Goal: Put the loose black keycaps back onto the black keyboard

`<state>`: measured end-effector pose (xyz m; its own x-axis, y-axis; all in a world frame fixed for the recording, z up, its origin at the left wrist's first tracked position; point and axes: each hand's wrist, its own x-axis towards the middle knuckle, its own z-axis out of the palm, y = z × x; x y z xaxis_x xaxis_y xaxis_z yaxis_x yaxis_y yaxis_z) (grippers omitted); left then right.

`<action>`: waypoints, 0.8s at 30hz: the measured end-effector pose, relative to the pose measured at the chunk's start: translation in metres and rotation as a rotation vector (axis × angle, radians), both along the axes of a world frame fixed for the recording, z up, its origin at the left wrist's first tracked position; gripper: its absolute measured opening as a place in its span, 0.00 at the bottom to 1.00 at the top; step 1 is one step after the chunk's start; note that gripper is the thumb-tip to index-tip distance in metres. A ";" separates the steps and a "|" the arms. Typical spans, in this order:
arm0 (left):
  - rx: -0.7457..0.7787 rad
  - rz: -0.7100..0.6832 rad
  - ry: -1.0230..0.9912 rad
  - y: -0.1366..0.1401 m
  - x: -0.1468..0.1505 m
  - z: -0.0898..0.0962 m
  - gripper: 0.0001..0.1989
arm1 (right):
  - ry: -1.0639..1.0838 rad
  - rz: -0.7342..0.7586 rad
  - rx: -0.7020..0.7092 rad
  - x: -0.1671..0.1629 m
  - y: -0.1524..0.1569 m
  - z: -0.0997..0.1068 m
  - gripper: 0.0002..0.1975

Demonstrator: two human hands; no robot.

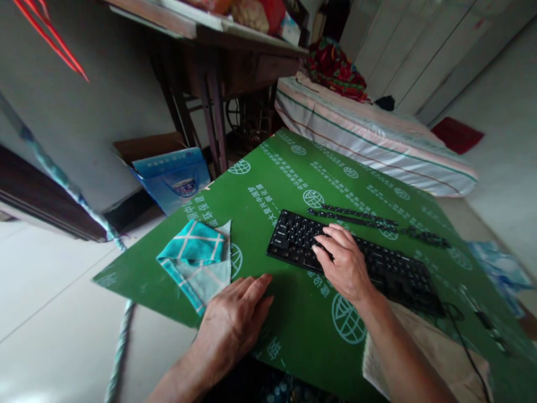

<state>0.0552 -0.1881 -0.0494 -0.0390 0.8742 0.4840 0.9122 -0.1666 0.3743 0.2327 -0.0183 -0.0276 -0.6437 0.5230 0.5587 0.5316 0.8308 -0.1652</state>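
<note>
A black keyboard (390, 263) lies at a slant on a green board (251, 207) with white print. Its front rows show gaps where the frame is bare of keycaps. My right hand (342, 260) is over its left half, fingers bent and apart, fingertips touching the keys. Whether a small keycap is under them I cannot tell. Behind the keyboard, loose black keycaps (356, 215) lie in rows. My left hand (239, 308) rests on the board, fingers loosely stretched and holding nothing. It is beside a folded teal checked cloth (195, 246).
A beige cloth (423, 341) lies under my right forearm, with the keyboard cable (465, 347) across it. A screwdriver-like tool (482, 316) lies at the right. Beyond are a blue box (174, 176), a wooden table (251, 61) and a bed (377, 143).
</note>
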 end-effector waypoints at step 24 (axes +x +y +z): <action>0.028 0.036 -0.236 0.037 -0.025 0.004 0.07 | -0.364 -0.053 -0.135 -0.023 0.158 0.007 0.05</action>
